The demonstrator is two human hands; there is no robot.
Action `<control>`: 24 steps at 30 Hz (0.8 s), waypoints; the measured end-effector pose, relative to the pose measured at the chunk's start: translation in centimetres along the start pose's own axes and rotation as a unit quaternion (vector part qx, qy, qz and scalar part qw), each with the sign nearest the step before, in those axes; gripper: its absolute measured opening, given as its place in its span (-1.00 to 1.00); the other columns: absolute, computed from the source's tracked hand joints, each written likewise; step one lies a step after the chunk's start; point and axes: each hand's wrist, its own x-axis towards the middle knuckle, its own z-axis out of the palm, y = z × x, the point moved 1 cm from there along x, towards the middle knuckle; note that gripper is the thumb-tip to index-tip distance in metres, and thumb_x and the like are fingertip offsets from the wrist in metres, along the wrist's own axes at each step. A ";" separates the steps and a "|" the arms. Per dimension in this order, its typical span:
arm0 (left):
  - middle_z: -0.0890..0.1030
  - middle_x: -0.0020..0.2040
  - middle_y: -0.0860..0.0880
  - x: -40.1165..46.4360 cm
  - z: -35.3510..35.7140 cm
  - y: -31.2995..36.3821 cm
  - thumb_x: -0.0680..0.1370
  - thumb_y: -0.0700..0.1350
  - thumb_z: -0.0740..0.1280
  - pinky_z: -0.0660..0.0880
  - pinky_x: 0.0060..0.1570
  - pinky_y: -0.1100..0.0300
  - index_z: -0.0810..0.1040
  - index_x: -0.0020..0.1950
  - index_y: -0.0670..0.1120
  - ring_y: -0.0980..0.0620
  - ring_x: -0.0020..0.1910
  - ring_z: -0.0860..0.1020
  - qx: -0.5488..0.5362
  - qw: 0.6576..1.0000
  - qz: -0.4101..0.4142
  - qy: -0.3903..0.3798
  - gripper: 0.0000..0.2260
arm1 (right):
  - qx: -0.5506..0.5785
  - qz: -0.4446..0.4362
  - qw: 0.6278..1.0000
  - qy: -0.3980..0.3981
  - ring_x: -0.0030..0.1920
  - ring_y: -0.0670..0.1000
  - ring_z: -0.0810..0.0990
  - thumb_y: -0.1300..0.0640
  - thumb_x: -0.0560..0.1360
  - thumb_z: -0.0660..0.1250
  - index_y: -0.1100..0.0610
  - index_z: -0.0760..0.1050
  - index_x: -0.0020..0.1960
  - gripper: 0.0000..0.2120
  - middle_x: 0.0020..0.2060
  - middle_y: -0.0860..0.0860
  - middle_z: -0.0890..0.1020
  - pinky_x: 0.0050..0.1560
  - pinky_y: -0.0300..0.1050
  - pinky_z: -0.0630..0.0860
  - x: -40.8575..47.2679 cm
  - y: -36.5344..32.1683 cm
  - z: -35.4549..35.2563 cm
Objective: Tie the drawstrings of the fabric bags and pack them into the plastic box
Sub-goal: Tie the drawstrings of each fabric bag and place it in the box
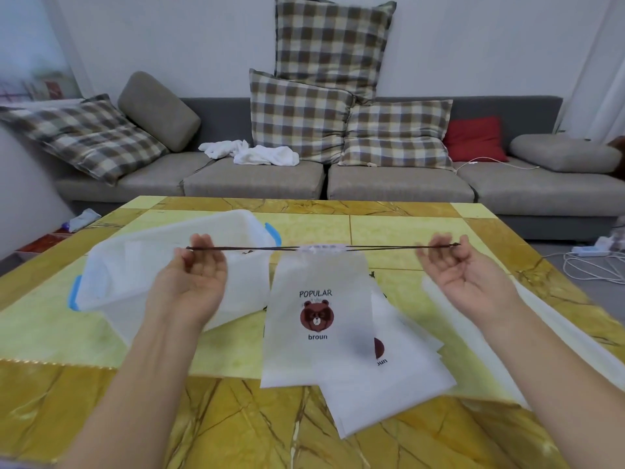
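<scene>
The white fabric bag [318, 319] (bear print, "POPULAR") hangs above the yellow table [406, 228], its mouth gathered on the dark drawstring [257, 248] stretched level. The left hand [198, 269] and right hand [463, 265] each pinch one end. The plastic box [169, 262] sits behind the left hand, spare bags [389, 394] beneath.

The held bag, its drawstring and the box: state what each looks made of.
Bag: thin white non-woven fabric, matte, faintly see-through, probably.
Drawstring: dark brown cord, pulled taut between left hand and right hand.
Box: translucent frosted plastic, blue clips.
</scene>
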 end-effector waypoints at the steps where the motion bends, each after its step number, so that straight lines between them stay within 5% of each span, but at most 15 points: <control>1: 0.65 -0.28 -0.04 0.1 0.1 1.1 0.71 -0.16 0.08 0.58 -0.20 0.16 0.40 -0.22 -0.11 0.03 -0.24 0.67 -0.036 0.999 0.019 0.007 -0.68 | 0.029 -0.011 0.999 0.020 -0.17 -0.05 0.60 0.10 0.71 0.08 0.14 0.39 -0.15 -0.71 -0.39 0.05 0.53 -0.34 0.01 0.67 0.3 -0.8 -0.2; 4: 0.63 -0.33 -0.10 0.3 0.1 2.4 0.72 -0.21 0.05 0.60 -0.31 0.17 0.41 -0.23 -0.15 -0.01 -0.30 0.67 -0.057 0.997 0.054 0.011 -0.66 | 0.045 -0.061 0.994 0.076 -0.52 -0.06 0.38 0.27 0.72 -0.02 0.02 0.38 0.28 -0.71 -0.54 0.00 0.35 -0.35 -0.19 0.59 0.9 -1.8 -0.8; 7: 0.61 -0.36 -0.09 0.5 0.0 1.4 0.71 -0.24 0.06 0.61 -0.29 0.17 0.43 -0.19 -0.15 0.00 -0.29 0.65 -0.047 0.997 0.065 0.008 -0.69 | 0.033 -0.084 0.992 0.090 -0.54 -0.08 0.28 0.29 0.72 -0.05 -0.04 0.17 0.57 -0.52 -0.55 -0.04 0.32 -0.34 -0.24 0.46 1.4 -1.4 -1.4; 10: 0.53 -0.33 -0.03 0.3 0.0 0.2 0.71 -0.16 0.13 0.59 -0.27 0.23 0.43 -0.18 -0.13 0.05 -0.39 0.60 0.021 0.996 0.081 -0.012 -0.73 | -0.043 -0.052 0.994 0.081 -0.51 -0.08 0.26 0.14 0.72 0.08 0.11 0.45 0.20 -0.81 -0.50 -0.05 0.30 -0.41 -0.26 0.47 1.3 -0.2 -1.4; 11: 0.49 -0.34 -0.01 0.1 0.0 -0.5 0.71 -0.12 0.15 0.56 -0.29 0.24 0.42 -0.20 -0.11 0.07 -0.43 0.55 0.076 0.993 0.087 -0.024 -0.72 | -0.094 -0.040 0.992 0.068 -0.51 -0.08 0.26 0.08 0.71 0.12 0.13 0.42 -0.05 -0.79 -0.49 -0.04 0.29 -0.41 -0.25 0.49 0.9 0.3 -1.3; 13: 0.44 -0.37 0.02 -0.8 0.3 -2.2 0.70 -0.08 0.18 0.48 -0.34 0.29 0.42 -0.20 -0.07 0.10 -0.44 0.44 0.195 0.975 0.090 -0.054 -0.73 | -0.228 -0.026 0.973 0.036 -0.48 -0.06 0.29 0.00 0.68 0.18 0.11 0.31 -0.25 -0.64 -0.47 -0.02 0.30 -0.34 -0.19 0.52 0.2 1.6 -0.6; 15: 0.49 -0.33 0.03 -1.8 0.6 -4.1 0.65 -0.11 0.27 0.45 -0.35 0.31 0.51 -0.14 -0.08 0.12 -0.42 0.41 0.327 0.939 0.072 -0.082 -0.82 | -0.357 -0.015 0.934 -0.029 -0.43 -0.03 0.37 -0.02 0.65 0.23 0.13 0.36 -0.26 -0.64 -0.43 0.00 0.36 -0.24 -0.12 0.56 -1.1 3.4 0.9; 17: 0.61 -0.18 0.01 -2.9 0.6 -5.9 0.59 -0.12 0.39 0.47 -0.27 0.25 0.63 -0.05 -0.10 0.12 -0.38 0.44 0.478 0.866 0.065 -0.130 -0.93 | -0.438 -0.008 0.891 -0.118 -0.35 0.01 0.48 0.04 0.61 0.29 0.17 0.48 -0.23 -0.70 -0.38 0.04 0.48 -0.13 -0.07 0.62 -2.6 5.3 2.7; 20: 0.67 0.03 0.06 -4.4 0.0 -7.7 0.49 -0.18 0.49 0.47 -0.19 0.20 0.65 0.16 0.02 0.13 -0.30 0.48 0.604 0.755 0.031 -0.253 -0.74 | -0.524 -0.089 0.819 -0.215 -0.10 0.03 0.65 0.26 0.58 0.34 0.24 0.63 -0.08 -0.89 -0.19 0.08 0.69 0.07 -0.12 0.60 -5.0 7.4 4.7; 24: 0.69 0.04 0.11 -5.0 -0.2 -8.6 0.43 -0.19 0.55 0.39 -0.26 0.22 0.64 0.20 0.06 0.11 -0.36 0.42 0.635 0.712 0.007 -0.299 -0.63 | -0.556 -0.161 0.763 -0.287 0.15 -0.03 0.66 0.38 0.58 0.27 0.19 0.66 0.14 -0.75 0.06 0.03 0.72 0.14 -0.29 0.52 -7.1 8.6 5.9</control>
